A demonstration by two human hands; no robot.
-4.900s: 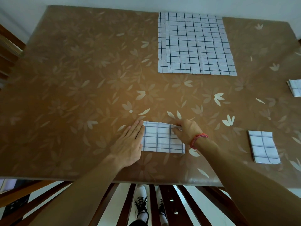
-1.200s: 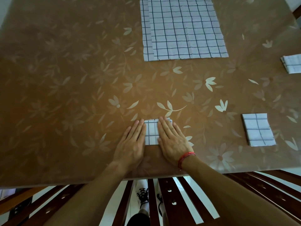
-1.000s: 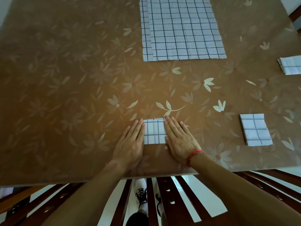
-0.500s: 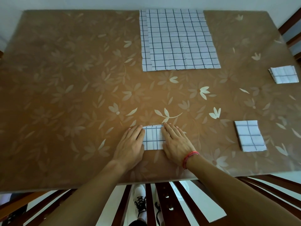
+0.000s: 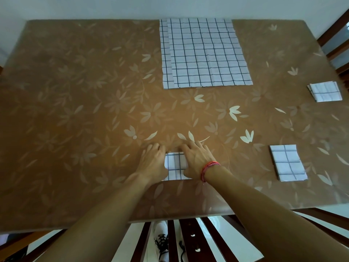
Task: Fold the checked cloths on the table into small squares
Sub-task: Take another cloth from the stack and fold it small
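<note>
Both hands are working on a small folded white cloth with dark check lines, which is lying on the brown flower-patterned worktop close to its near edge. Left hand is covering that cloth's left side, and right hand, wearing a red cord bracelet, is covering its right side. A strip of cloth is showing between them. Fingers on both hands are bending at the knuckles, with the tips sitting at the cloth's far edge; I cannot tell whether they are pinching that edge or just pressing down.

A flat stack of unfolded white checked cloths is lying well beyond the small cloth, at the far edge. One finished checked square is sitting well to the right of the small cloth, and another folded checked square is sitting farther right and beyond. Dark wooden slats and a white laced shoe are showing below.
</note>
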